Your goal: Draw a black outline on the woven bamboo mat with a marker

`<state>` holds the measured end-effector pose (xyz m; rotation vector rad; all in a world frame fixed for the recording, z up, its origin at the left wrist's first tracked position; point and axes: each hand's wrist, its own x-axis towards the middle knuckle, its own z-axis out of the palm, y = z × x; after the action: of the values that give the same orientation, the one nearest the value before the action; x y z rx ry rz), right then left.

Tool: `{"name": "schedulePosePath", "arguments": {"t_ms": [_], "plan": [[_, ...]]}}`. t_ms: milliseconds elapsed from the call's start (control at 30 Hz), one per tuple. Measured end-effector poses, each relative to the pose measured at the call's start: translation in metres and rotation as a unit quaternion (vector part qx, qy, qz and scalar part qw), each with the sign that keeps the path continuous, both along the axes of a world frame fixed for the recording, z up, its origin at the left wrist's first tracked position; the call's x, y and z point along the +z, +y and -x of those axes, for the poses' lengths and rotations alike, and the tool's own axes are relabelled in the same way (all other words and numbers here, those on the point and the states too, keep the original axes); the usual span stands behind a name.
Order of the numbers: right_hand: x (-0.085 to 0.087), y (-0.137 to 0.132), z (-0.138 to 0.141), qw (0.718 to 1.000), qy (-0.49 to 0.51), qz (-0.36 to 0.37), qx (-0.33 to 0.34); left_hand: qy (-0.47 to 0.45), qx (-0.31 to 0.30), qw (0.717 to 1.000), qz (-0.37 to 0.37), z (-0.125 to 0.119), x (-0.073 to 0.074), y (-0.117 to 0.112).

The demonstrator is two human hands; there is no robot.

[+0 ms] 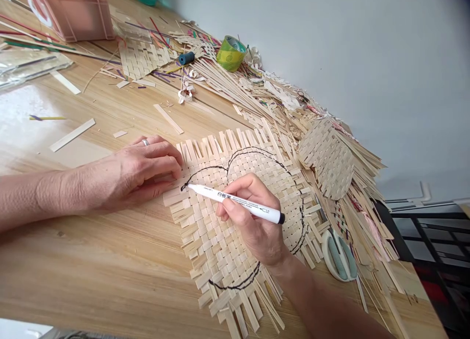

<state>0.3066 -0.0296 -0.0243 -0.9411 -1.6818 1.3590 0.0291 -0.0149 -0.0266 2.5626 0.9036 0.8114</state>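
Note:
A woven mat (213,231) of pale flat strips lies on the table, its strip ends loose and fringed along the edges. Dashed black curves are drawn on it, with a notch at the top. My right hand (253,216) grips a white whiteboard marker (207,192) with a black end. The marker's tip touches the mat at a dark blot where the left curve ends. At the mat's left edge rests my left hand (143,170), fingers bent together and pressing on the border strips. My right hand and wrist cover part of the weave and the lower right outline.
Green-handled scissors (340,255) lie right of the mat. Beyond are a smaller woven piece (326,155), heaped strips (227,91), a tape roll (231,54), a blue spool (186,58) and a pink basket (77,15). Loose offcuts (72,134) lie at left.

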Motion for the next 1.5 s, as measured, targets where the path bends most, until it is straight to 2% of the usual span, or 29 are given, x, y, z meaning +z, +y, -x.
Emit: {"name": "schedulePosePath", "arguments": {"t_ms": [200, 533, 767, 1067, 1500], "plan": [[0.0012, -0.0004, -0.0003, 1.000, -0.022, 0.009, 0.018, 0.003, 0.010, 1.000, 0.021, 0.0006, -0.0003, 0.0011], [0.0006, 0.0002, 0.0035, 1.000, -0.003, 0.000, -0.031, 0.017, 0.012, 1.000, 0.024, 0.0006, 0.0016, -0.0007], [0.0021, 0.0005, 0.0026, 1.000, -0.008, -0.006, -0.011, 0.006, 0.013, 1.000, 0.025, -0.0010, 0.0021, 0.0001], [0.0016, 0.0007, 0.0050, 0.999, -0.008, -0.005, -0.049, -0.002, 0.012, 1.000, 0.022, -0.0006, 0.0021, 0.0002], [-0.0006, 0.0017, 0.0026, 0.998, -0.007, -0.013, -0.060, 0.014, 0.014, 0.999, 0.034, 0.0036, -0.0007, 0.0007]]}}
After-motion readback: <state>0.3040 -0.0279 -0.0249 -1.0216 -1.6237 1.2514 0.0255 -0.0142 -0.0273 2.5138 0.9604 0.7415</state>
